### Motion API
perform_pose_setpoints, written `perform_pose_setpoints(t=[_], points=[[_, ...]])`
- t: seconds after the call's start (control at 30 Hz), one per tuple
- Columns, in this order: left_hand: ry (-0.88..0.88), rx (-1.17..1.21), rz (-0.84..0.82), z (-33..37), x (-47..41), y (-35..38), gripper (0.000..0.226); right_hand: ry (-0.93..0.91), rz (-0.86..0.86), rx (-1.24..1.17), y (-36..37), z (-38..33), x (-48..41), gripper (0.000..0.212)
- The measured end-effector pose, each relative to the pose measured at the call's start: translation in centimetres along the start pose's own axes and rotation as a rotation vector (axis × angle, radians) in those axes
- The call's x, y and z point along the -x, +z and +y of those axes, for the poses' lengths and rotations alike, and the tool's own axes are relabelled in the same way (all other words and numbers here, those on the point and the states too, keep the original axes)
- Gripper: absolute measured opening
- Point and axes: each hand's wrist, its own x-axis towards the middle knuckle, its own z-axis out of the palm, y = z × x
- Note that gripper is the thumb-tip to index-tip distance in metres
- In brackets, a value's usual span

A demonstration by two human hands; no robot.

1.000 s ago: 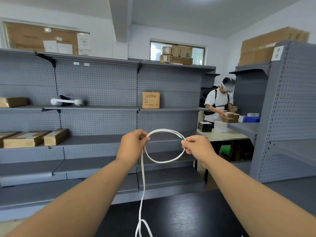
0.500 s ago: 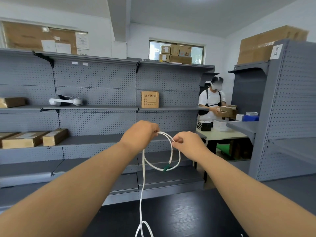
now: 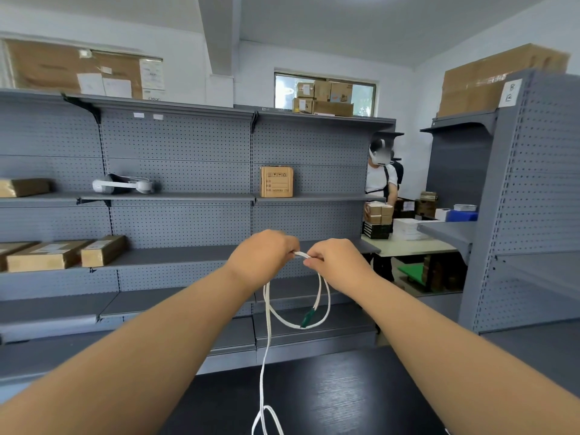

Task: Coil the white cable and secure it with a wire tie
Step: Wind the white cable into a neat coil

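Thin, smooth white cable (image 3: 266,324), bent into a loose round loop and held up in front of the shelves. Short green plug (image 3: 307,317) low on the loop's right side. One long strand dropping straight from the loop's left side, over a dark tabletop (image 3: 329,400) with a fine wood grain, to a slack curl at the bottom edge of view.

Behind, from the left: flat brown cardboard boxes (image 3: 47,254) and a white headset (image 3: 122,185) on grey perforated metal shelves (image 3: 188,146); a small upright carton (image 3: 276,181) on the middle shelf; a person (image 3: 381,180) in a white top at a pale tabletop (image 3: 411,246) stacked with small boxes; another grey pegboard rack (image 3: 533,199) at far right. Both forearms across the foreground, hiding part of the lower shelves.

Left hand (image 3: 262,254): fingers curled, back toward the camera, gripping the top of the loop. Right hand (image 3: 337,262): just beside it, fingertips pinching the same gathered strands.
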Motion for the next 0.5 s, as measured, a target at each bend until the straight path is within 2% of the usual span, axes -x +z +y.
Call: perform_pose_setpoints(t=[0.2,0.5], points=[[-0.093,0.302,0.073,0.1,1.1,0.8,0.013,0.014,0.017,-0.072,-0.3,0.2,0.0,0.023],[-0.353,0.58,0.024,-0.5,3.1,4.1,0.003,0.036,0.039,-0.119,-1.0,0.4,0.2,0.024]])
